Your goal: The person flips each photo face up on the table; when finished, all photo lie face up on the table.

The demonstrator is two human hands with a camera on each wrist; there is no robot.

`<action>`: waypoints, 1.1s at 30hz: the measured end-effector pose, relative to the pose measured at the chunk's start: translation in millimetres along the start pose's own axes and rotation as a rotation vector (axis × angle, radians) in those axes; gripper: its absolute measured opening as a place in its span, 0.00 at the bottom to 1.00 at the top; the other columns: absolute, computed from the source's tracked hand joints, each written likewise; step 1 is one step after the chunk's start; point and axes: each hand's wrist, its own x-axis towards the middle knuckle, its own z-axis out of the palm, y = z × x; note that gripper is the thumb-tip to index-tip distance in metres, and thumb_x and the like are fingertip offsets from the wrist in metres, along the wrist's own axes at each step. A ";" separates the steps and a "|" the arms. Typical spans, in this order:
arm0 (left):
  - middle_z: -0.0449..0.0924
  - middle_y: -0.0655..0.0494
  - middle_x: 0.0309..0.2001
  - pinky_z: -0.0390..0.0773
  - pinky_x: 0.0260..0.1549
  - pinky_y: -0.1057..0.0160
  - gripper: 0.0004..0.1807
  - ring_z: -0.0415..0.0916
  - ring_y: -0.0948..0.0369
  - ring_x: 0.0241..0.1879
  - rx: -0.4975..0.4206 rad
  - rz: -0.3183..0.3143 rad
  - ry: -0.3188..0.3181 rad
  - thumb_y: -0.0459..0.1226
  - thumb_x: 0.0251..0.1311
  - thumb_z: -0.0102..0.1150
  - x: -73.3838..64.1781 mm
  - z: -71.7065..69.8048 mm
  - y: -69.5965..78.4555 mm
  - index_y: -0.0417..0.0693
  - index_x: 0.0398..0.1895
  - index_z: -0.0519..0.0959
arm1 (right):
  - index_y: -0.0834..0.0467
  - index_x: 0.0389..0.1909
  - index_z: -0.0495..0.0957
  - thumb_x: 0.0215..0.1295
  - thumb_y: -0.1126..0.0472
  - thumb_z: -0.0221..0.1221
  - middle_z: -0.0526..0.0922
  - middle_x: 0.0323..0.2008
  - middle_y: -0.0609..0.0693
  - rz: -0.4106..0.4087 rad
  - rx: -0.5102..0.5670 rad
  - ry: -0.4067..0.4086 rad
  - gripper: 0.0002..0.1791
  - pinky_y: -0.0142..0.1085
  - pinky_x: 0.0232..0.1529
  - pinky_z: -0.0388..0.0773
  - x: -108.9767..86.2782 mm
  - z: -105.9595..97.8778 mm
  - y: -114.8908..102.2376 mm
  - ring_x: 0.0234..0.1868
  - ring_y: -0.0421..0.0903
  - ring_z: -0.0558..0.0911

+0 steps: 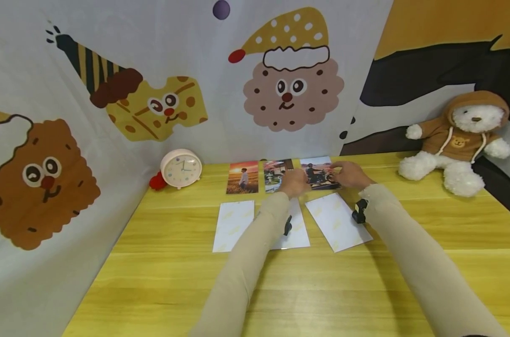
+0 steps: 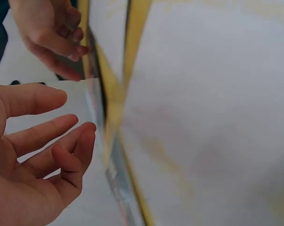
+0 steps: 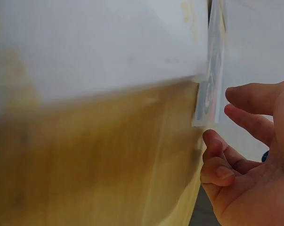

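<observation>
Three colour photos lie in a row at the back of the table in the head view. The left one, a sunset photo (image 1: pixel 242 178), is untouched. Over the lower right of the middle photo (image 1: pixel 274 177) is my left hand (image 1: pixel 295 183), its loosely bent fingers apart with nothing between them in the left wrist view. At the right edge of the third photo (image 1: pixel 317 174), showing a person on a motorbike, is my right hand (image 1: pixel 351 175). A gap separates its thumb and fingers in the right wrist view, with the photo close by its fingertips.
Three white cards lie nearer me: a left card (image 1: pixel 233 225), a middle card (image 1: pixel 298 229) partly under my left arm, and a tilted right card (image 1: pixel 338 221). A round clock (image 1: pixel 181 168) stands back left beside a red object (image 1: pixel 157 181). A teddy bear (image 1: pixel 463 140) sits back right.
</observation>
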 end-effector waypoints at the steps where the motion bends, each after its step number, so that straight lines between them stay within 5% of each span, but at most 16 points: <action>1: 0.72 0.59 0.21 0.67 0.32 0.69 0.14 0.62 0.65 0.24 -0.027 0.006 0.006 0.35 0.64 0.60 -3.5 -3.4 -0.8 0.42 0.19 0.75 | 0.62 0.71 0.66 0.74 0.57 0.51 0.77 0.54 0.66 0.007 0.004 -0.002 0.28 0.35 0.35 0.73 -0.9 -0.9 0.3 0.44 0.54 0.76; 3: 0.84 0.55 0.36 0.76 0.44 0.67 0.07 0.75 0.63 0.35 -0.094 0.013 0.014 0.36 0.65 0.60 -11.1 -11.9 -4.4 0.40 0.37 0.84 | 0.62 0.71 0.66 0.75 0.56 0.51 0.76 0.54 0.67 -0.002 -0.004 0.001 0.28 0.37 0.37 0.74 -2.6 -3.0 0.1 0.45 0.56 0.75; 5: 0.85 0.52 0.53 0.80 0.55 0.61 0.15 0.81 0.59 0.51 -0.162 0.025 0.021 0.36 0.67 0.59 -20.2 -23.4 -11.0 0.42 0.53 0.83 | 0.63 0.71 0.67 0.75 0.56 0.53 0.76 0.53 0.67 -0.023 -0.005 0.009 0.27 0.39 0.37 0.75 -4.9 -5.2 -1.8 0.45 0.57 0.75; 10: 0.84 0.46 0.55 0.81 0.55 0.58 0.15 0.81 0.53 0.56 -0.313 0.046 0.015 0.36 0.70 0.56 -43.9 -48.0 -40.2 0.41 0.56 0.81 | 0.62 0.69 0.69 0.74 0.57 0.55 0.75 0.53 0.68 -0.085 -0.003 0.026 0.26 0.39 0.37 0.77 -13.6 -9.9 -10.7 0.45 0.58 0.76; 16: 0.81 0.47 0.58 0.79 0.58 0.54 0.17 0.78 0.52 0.59 -0.449 -0.022 0.031 0.40 0.72 0.55 -70.1 -58.4 -77.1 0.46 0.60 0.80 | 0.62 0.70 0.68 0.74 0.59 0.54 0.77 0.54 0.68 -0.185 0.011 0.009 0.26 0.42 0.39 0.81 -26.5 -8.8 -22.3 0.47 0.59 0.79; 25: 0.78 0.46 0.65 0.77 0.61 0.50 0.20 0.75 0.51 0.64 -0.396 -0.093 0.074 0.41 0.72 0.55 -99.4 -71.4 -108.9 0.45 0.64 0.77 | 0.64 0.68 0.70 0.71 0.63 0.58 0.81 0.49 0.65 -0.320 0.021 -0.010 0.26 0.38 0.36 0.77 -38.2 3.8 -40.6 0.41 0.53 0.79; 33: 0.80 0.44 0.59 0.79 0.56 0.50 0.22 0.77 0.49 0.59 -0.306 -0.164 0.063 0.42 0.72 0.53 -137.2 -83.0 -141.1 0.44 0.65 0.76 | 0.69 0.65 0.71 0.69 0.65 0.60 0.84 0.44 0.64 -0.458 0.022 -0.064 0.25 0.40 0.39 0.79 -42.7 26.2 -62.6 0.39 0.50 0.81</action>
